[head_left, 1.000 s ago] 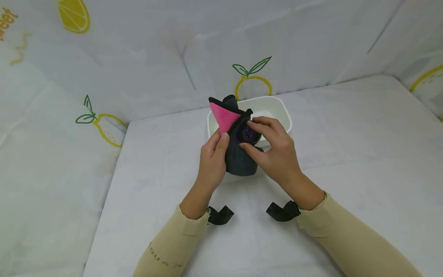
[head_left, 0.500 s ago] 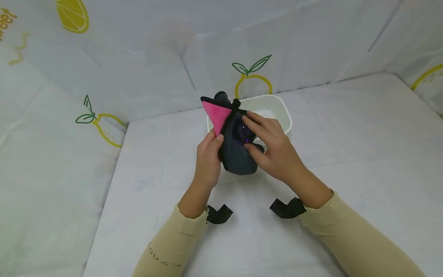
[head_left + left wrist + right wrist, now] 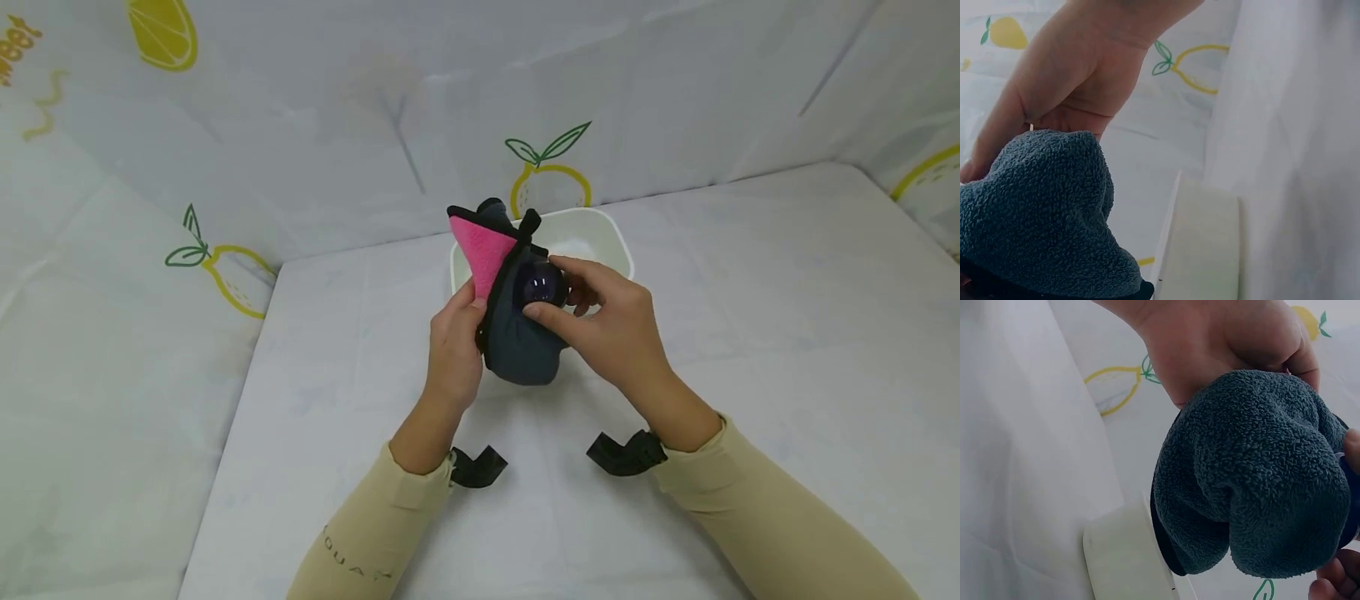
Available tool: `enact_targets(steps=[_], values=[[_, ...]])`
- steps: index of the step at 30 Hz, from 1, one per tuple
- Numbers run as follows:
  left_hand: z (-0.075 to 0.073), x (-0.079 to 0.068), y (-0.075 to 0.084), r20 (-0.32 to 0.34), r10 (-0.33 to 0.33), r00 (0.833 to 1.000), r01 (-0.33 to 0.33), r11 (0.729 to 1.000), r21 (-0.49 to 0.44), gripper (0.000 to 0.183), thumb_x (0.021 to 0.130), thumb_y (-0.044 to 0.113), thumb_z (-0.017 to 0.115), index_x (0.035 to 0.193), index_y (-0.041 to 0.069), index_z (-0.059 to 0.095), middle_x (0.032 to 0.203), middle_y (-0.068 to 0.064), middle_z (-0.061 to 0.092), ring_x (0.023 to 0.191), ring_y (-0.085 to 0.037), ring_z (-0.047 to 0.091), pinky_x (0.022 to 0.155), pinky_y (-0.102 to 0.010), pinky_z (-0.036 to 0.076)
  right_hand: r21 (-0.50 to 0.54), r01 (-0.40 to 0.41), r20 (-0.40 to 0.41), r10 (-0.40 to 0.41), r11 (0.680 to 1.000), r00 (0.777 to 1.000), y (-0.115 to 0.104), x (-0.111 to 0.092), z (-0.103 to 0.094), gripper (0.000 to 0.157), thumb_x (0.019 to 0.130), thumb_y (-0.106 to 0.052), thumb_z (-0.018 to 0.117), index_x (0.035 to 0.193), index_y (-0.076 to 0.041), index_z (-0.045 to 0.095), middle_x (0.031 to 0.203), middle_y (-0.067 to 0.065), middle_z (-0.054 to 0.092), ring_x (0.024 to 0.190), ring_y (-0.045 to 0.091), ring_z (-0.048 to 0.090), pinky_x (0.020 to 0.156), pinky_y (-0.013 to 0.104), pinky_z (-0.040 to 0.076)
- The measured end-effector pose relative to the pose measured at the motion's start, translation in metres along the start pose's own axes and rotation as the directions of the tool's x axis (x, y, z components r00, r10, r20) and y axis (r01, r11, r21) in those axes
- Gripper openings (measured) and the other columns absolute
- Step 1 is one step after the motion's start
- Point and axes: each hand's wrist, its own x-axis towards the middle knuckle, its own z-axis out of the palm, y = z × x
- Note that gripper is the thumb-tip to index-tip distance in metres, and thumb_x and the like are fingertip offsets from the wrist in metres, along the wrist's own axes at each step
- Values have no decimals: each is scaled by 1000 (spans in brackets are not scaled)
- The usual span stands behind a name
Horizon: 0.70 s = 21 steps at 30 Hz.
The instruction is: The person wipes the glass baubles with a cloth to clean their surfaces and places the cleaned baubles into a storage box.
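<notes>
My left hand (image 3: 456, 350) grips a cloth (image 3: 522, 350), dark blue-grey on one side and pink on the other, with black edging. In the right wrist view the terry cloth (image 3: 1254, 469) bunches in soft folds. A glossy, dark purple round object (image 3: 542, 285) lies against the cloth's blue-grey side, partly wrapped by it. My right hand (image 3: 618, 325) pinches this object, thumb along its lower front and index finger at its upper right. Both hands hold their things raised in front of a white basin (image 3: 617, 242). The object's far side is hidden by cloth and fingers.
The white basin stands at the back of the white-covered table (image 3: 750, 333), close to the white wall sheet (image 3: 300, 125) printed with lemons. Black wrist mounts (image 3: 478, 467) jut inward from both sleeves, low over the table.
The cloth and round object shifted left, then back right. My right fingers have moved from spanning the object's front to its right side, and more of its surface shows.
</notes>
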Motion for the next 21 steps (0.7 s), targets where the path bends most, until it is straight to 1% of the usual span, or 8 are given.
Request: enact_targets(steps=[4, 7, 9, 11, 13, 15, 17, 21], values=[[2, -1, -1, 7, 12, 1000, -13, 1000, 17, 50, 102, 26, 29, 144, 8, 48, 137, -5, 58, 124, -18, 56, 101, -33, 49, 53, -96, 24, 95, 994, 995, -1, -1, -2, 48, 74, -21, 88, 116, -7, 69, 78, 4, 62, 67, 14, 53, 59, 18, 43], [3, -1, 0, 16, -3, 1000, 2, 1000, 21, 48, 102, 25, 29, 142, 8, 50, 134, -5, 60, 120, -17, 58, 99, -33, 51, 119, -148, 54, 143, 982, 988, -2, -1, -4, 49, 74, -18, 88, 118, -8, 69, 85, 3, 66, 69, 13, 55, 61, 16, 47], [3, 0, 1, 15, -18, 1000, 18, 1000, 22, 47, 102, 24, 29, 139, 7, 53, 129, -8, 62, 116, -18, 59, 97, -32, 52, 168, -160, 77, 149, 973, 986, -3, -1, -5, 52, 73, -14, 88, 121, -9, 68, 95, 3, 69, 71, 12, 57, 64, 16, 50], [2, 1, 2, 13, -38, 999, 37, 999, 15, 46, 102, 24, 28, 135, 5, 55, 124, -11, 63, 112, -19, 60, 93, -31, 54, 209, -150, 97, 132, 966, 987, -4, -1, -5, 56, 71, -9, 89, 122, -8, 67, 105, 3, 70, 73, 13, 60, 68, 17, 52], [1, 2, 3, 10, -57, 998, 56, 998, 5, 45, 102, 23, 28, 131, 4, 56, 119, -14, 63, 108, -21, 61, 91, -31, 55, 230, -129, 112, 105, 965, 988, -5, -1, -4, 59, 69, -4, 88, 123, -7, 65, 111, 3, 69, 74, 13, 61, 71, 17, 53], [1, 2, 3, 14, -70, 997, 70, 997, -12, 46, 102, 22, 27, 132, 2, 56, 120, -15, 62, 109, -22, 59, 92, -33, 54, 234, -93, 126, 64, 968, 990, -6, -2, -3, 60, 69, 0, 87, 123, -5, 61, 117, 4, 66, 76, 14, 63, 74, 17, 54], [1, 2, 3, 18, -82, 996, 83, 997, -8, 46, 102, 22, 27, 133, 3, 55, 121, -15, 62, 110, -22, 59, 94, -34, 54, 227, -47, 131, 17, 973, 991, -6, -3, -1, 60, 68, 4, 85, 122, -3, 58, 121, 6, 63, 80, 15, 65, 78, 17, 54], [1, 3, 3, 43, -103, 994, 103, 995, -9, 47, 103, 23, 27, 135, 3, 53, 126, -13, 60, 116, -22, 58, 98, -36, 52, 201, 49, 118, -74, 978, 990, -5, -3, 2, 62, 69, 9, 81, 125, -2, 54, 127, 9, 55, 101, 17, 63, 87, 19, 53]])
